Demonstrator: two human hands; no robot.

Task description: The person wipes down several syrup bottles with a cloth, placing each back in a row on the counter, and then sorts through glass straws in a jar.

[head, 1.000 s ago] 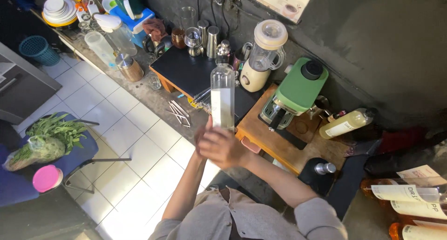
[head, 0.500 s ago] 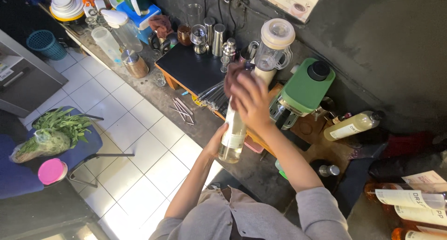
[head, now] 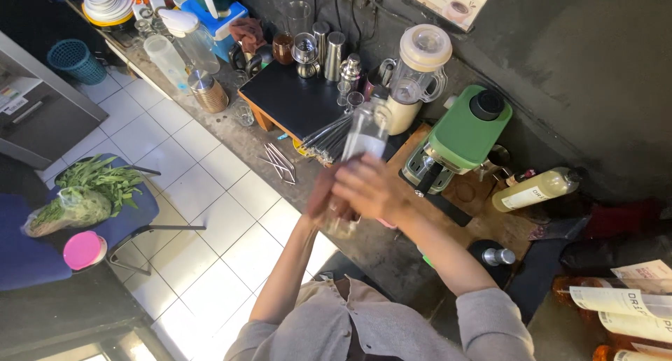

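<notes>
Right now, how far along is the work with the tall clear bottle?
Done: the tall clear bottle is lifted off the counter and seems to hold some pale liquid. In hand: the left hand and the right hand both have a grip on it, tilted and blurred, in front of the green machine. Left: it is not yet set down, and nothing shows it being poured out.

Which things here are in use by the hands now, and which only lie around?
In use:
- clear bottle, held in both hands
- left hand
- right hand

Lying about:
- green machine
- blender
- metal straws
- black board
- leafy greens on the chair
</notes>
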